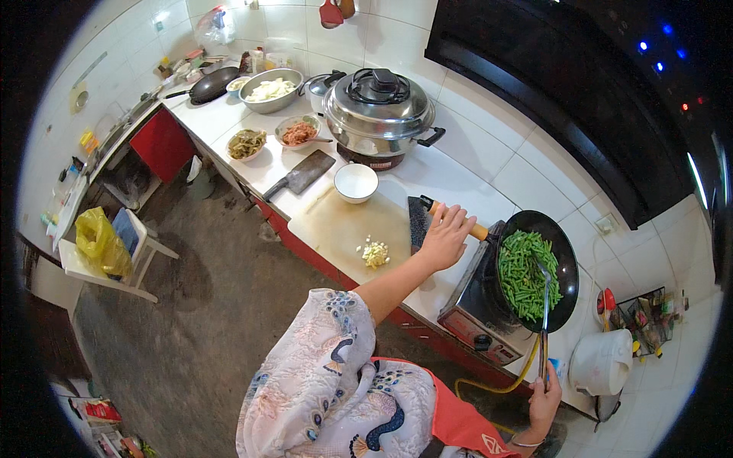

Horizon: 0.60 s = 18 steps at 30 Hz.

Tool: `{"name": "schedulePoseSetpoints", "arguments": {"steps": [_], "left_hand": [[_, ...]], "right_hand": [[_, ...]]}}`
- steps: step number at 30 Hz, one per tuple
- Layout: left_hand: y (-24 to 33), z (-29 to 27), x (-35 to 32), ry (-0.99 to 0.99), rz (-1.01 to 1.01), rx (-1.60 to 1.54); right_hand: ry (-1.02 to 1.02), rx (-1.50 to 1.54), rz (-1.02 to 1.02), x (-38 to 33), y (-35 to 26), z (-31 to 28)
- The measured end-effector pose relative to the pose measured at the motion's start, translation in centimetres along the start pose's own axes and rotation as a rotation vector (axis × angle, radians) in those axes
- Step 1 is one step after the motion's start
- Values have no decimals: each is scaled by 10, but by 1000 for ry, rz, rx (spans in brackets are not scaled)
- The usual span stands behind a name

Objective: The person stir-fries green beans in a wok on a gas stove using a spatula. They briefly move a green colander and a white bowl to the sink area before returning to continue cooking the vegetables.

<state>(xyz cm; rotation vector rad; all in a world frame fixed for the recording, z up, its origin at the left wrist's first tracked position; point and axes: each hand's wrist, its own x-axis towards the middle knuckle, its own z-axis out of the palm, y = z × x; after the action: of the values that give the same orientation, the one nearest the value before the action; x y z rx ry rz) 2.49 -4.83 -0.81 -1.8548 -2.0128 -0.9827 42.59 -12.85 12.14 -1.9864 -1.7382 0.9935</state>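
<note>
My left hand (447, 235) is closed around the wooden handle (479, 230) of a black wok (566, 263), which sits on a gas stove (475, 309). Cut green beans (525, 275) fill much of the wok. In my right hand (544, 402), at the lower right, is the dark handle of a metal spatula (545, 309). Its head reaches into the beans and is partly hidden by them. Left of the stove lies a cutting board (324, 225) with a small heap of chopped pale pieces, perhaps garlic (374, 253).
A white bowl (356, 183) and a cleaver (305, 174) lie by the board. Behind stand a large lidded steel pot (378, 114), bowls of food (298, 132) and a pan (214, 85). A dark range hood (565, 91) overhangs the stove. A white rice cooker (602, 362) stands right.
</note>
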Motion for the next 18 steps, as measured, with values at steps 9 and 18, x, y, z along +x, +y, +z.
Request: {"name": "schedulePoseSetpoints", "arguments": {"steps": [9,18], "left_hand": [[3,2,1,21,2,114],[17,6,1,-26,-75,196]], "right_hand": [[-56,-68,-423,64,76,2],[-311,179,-298,70,64,-13]]}}
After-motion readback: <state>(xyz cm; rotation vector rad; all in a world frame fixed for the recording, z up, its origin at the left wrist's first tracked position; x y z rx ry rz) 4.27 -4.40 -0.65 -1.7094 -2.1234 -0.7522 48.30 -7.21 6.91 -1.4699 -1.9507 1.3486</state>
